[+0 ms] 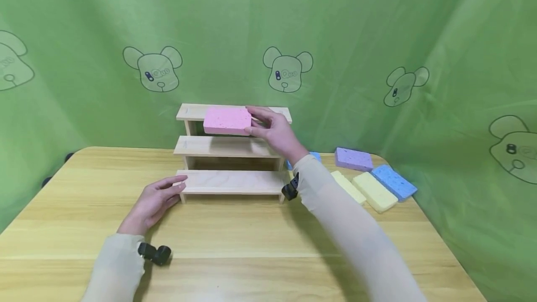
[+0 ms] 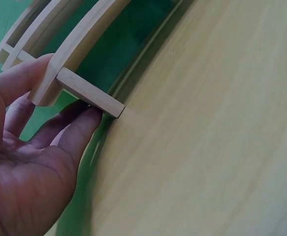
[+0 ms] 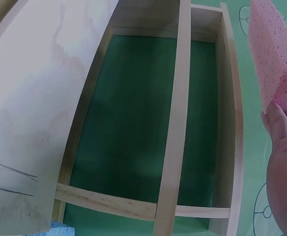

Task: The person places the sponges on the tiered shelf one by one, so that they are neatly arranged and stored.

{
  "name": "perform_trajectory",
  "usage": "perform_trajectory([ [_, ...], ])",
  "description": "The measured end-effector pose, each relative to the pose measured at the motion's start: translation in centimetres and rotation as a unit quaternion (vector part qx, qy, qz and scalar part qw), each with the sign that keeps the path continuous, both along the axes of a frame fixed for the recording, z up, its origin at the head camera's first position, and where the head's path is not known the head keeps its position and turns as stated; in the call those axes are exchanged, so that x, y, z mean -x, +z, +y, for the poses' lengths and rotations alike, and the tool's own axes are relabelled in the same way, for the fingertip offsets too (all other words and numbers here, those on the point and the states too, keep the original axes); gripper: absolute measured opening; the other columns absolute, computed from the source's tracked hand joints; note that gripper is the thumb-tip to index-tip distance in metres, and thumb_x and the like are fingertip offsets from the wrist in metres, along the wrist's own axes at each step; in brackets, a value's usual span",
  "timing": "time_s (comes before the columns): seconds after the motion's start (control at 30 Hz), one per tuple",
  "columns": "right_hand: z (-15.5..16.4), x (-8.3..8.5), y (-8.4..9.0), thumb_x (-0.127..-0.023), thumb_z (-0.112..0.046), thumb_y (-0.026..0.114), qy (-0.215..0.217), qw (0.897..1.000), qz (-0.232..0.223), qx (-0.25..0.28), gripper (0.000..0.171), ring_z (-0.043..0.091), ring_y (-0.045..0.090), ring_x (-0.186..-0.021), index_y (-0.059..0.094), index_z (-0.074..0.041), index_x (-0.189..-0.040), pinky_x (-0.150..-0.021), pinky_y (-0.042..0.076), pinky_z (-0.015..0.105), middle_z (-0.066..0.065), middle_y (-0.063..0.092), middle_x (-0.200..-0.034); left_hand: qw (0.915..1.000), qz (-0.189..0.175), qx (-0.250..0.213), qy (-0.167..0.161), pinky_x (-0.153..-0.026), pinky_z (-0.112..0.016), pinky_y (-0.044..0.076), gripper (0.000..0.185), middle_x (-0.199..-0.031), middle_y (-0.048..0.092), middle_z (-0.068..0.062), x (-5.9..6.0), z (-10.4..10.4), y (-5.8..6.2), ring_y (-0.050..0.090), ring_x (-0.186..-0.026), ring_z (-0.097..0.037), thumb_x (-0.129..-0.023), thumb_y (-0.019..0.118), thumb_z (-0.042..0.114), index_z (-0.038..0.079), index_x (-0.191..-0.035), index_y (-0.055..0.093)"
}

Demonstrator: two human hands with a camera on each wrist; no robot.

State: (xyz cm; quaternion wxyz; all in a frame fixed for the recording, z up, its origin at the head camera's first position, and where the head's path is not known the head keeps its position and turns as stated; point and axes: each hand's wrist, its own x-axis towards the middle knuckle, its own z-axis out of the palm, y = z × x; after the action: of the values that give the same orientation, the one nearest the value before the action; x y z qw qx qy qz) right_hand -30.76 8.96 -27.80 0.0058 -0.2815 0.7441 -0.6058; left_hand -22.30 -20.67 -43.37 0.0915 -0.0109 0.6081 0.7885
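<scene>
My right hand (image 1: pixel 278 134) pinches a pink sponge (image 1: pixel 226 120) by its right end, fingers on the far side and thumb on the near side. The sponge overlaps the top tier of a three-tier wooden display shelf (image 1: pixel 230 182) in the head view. From the right wrist, the pink sponge (image 3: pixel 276 54) shows beyond the shelf's top board, with space between them. At the left end of the bottom tier, my left hand (image 1: pixel 153 199) grips the shelf; in the left wrist view the thumb lies at the board (image 2: pixel 87 37) and fingertips meet the leg (image 2: pixel 92 93).
Right of the shelf lie a purple sponge (image 1: pixel 354 159), a blue sponge (image 1: pixel 394 182) and two yellow sponges (image 1: pixel 375 192). Another blue sponge (image 1: pixel 313 155) is partly hidden behind my right arm. A green curtain (image 1: pixel 226 27) hangs behind the wooden table (image 1: pixel 235 255).
</scene>
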Motion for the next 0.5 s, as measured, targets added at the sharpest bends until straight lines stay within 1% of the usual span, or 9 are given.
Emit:
perform_trajectory([
  [0.13,-0.1,0.6,-0.1,-0.075,0.003,0.068,-0.006,1.0,0.003,0.007,0.057,0.022,0.043,-0.118,0.044,0.004,-0.128,-0.094,0.039,0.024,0.013,0.041,-0.133,1.0,0.001,-0.001,-0.001,-0.096,-0.032,0.038,0.05,-0.141,0.024,-0.013,0.0,0.1,0.0,0.05,-0.107,-0.014,-0.084,0.063,0.012,-0.004,-0.127,0.045],
  [0.27,-0.5,1.0,0.0,-0.076,0.006,0.066,-0.005,1.0,-0.006,0.013,0.057,0.022,0.041,-0.12,0.043,0.006,-0.128,-0.096,0.038,0.026,0.015,0.04,-0.133,1.0,0.0,-0.002,0.001,-0.096,-0.032,0.039,0.049,-0.141,0.024,-0.013,0.0,0.0,-0.1,0.05,-0.107,-0.014,-0.084,0.063,0.012,-0.004,-0.127,0.045],
  [0.37,-0.9,1.2,0.2,-0.077,0.006,0.065,-0.006,1.0,-0.01,0.011,0.057,0.022,0.04,-0.121,0.041,0.007,-0.128,-0.097,0.036,0.026,0.015,0.039,-0.134,1.0,-0.002,0.0,0.003,-0.095,-0.031,0.039,0.048,-0.141,0.024,-0.013,-0.1,0.0,0.0,0.05,-0.107,-0.013,-0.084,0.063,0.012,-0.003,-0.126,0.046],
  [0.43,-1.2,1.3,0.4,-0.078,0.006,0.064,-0.005,1.0,-0.006,0.011,0.056,0.024,0.039,-0.122,0.041,0.008,-0.128,-0.098,0.036,0.027,0.017,0.039,-0.134,1.0,-0.002,0.002,0.004,-0.095,-0.031,0.039,0.048,-0.141,0.025,-0.012,-0.1,0.0,0.0,0.05,-0.107,-0.013,-0.084,0.063,0.012,-0.003,-0.126,0.047],
  [0.5,-1.4,1.5,0.6,-0.079,0.006,0.063,-0.01,1.0,0.001,-0.002,0.055,0.024,0.038,-0.122,0.041,0.007,-0.129,-0.098,0.036,0.026,0.016,0.038,-0.134,1.0,-0.003,0.002,0.006,-0.094,-0.03,0.04,0.047,-0.14,0.026,-0.012,-0.1,0.0,0.0,0.05,-0.106,-0.013,-0.084,0.063,0.012,-0.002,-0.126,0.048],
])
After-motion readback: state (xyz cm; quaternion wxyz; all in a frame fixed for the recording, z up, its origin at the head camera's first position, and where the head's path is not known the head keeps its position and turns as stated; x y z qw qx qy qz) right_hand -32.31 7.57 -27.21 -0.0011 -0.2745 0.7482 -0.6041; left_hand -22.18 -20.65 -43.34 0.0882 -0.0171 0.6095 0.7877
